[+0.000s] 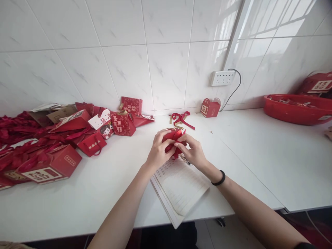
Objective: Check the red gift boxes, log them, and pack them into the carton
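Note:
Both hands meet over a small red gift box at the middle of the table, above the top of an open notebook [181, 186]. A shiny red ribbon [178, 134] on the box is pinched by my left hand [161, 147], its thumb and forefinger pressed together. From the other side my right hand [193, 149], with a black band on the wrist, also pinches the ribbon. Fingers hide most of the box and the ribbon's exact form. Behind the hands, loose red ribbon and gold strips [180, 120] lie by the wall.
Many red gift boxes [59, 162] and ribbons are heaped at the left. A small red box [210, 108] stands by the wall below a power strip [222, 78]. At the right sits a red basin [293, 112] with small items; part of another person's hand [329, 133] shows there.

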Tool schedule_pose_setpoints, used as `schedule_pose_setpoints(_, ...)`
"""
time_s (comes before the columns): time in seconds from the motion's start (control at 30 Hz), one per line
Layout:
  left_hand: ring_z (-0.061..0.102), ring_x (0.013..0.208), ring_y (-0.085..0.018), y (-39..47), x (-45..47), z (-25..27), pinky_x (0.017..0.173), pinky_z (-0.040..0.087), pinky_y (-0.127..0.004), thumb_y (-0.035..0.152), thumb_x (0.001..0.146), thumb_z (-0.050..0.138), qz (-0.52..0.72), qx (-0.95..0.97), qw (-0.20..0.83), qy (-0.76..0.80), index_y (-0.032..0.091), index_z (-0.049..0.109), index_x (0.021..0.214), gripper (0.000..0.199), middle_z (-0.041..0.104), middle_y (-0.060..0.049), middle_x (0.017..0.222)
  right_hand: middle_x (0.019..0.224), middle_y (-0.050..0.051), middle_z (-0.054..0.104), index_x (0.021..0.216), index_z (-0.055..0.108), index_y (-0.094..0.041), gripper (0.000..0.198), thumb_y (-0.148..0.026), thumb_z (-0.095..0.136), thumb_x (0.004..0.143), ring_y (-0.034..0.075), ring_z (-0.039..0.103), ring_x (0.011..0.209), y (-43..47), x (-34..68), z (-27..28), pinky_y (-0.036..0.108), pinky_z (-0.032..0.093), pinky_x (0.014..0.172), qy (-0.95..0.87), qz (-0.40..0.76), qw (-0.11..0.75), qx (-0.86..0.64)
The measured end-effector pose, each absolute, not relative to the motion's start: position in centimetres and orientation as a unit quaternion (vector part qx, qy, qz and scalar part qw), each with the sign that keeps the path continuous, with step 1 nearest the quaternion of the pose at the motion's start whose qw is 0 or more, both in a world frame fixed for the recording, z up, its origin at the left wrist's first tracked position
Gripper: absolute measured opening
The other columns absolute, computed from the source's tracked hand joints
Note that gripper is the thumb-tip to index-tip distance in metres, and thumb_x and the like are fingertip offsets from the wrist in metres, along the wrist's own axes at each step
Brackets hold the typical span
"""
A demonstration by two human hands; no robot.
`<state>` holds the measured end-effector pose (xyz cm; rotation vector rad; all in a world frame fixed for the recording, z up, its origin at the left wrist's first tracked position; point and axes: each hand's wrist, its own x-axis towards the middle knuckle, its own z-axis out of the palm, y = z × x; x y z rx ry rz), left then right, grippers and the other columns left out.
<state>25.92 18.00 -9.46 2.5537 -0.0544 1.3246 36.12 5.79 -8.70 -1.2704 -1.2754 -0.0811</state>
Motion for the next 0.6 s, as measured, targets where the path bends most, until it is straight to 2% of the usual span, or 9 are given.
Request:
schedule_pose_setpoints(0.2, 0.047, 0.112, -0.021, 18.2, 25.8, -9.1, 0.098, 0.044, -0.040, 0.017, 0.082, 0.056, 0.463, 0.877, 0.129, 0.020, 0.021, 0.063, 0.084, 0.008, 0.051, -0.005, 0.116, 0.073, 0.002, 0.059, 0.076, 0.059, -0.021, 0.026, -0.046, 0.060, 0.084, 0.017, 0.053, 0.068, 5.6, 37.2, -8.2, 0.031, 0.044, 0.063, -0.514, 0.035, 0.660, -0.547)
schedule_pose_setpoints(0.4, 0.049, 0.112, -0.020, 19.4, 24.6, -8.1, 0.099, 0.043, -0.040, 0.022, 0.082, 0.055, 0.429, 0.878, 0.199, 0.078, 0.021, 0.063, 0.081, 0.008, 0.053, -0.004, 0.115, 0.094, 0.006, 0.059, 0.102, 0.057, -0.020, 0.043, -0.058, 0.053, 0.083, 0.017, 0.054, 0.078, 6.0, 38.1, -8.4, 0.028, 0.046, 0.059, -0.437, 0.117, 0.682, -0.575)
schedule_pose_setpoints(0.6, 0.049, 0.113, -0.022, 20.5, 24.0, -6.8, 0.098, 0.044, -0.041, 0.023, 0.076, 0.058, 0.356, 0.893, 0.259, 0.098, 0.022, 0.066, 0.075, 0.008, 0.056, -0.003, 0.115, 0.087, 0.004, 0.059, 0.088, 0.055, -0.018, 0.047, -0.063, 0.057, 0.075, 0.014, 0.054, 0.071, 7.2, 37.8, -9.3, 0.026, 0.046, 0.056, -0.415, 0.221, 0.658, -0.589)
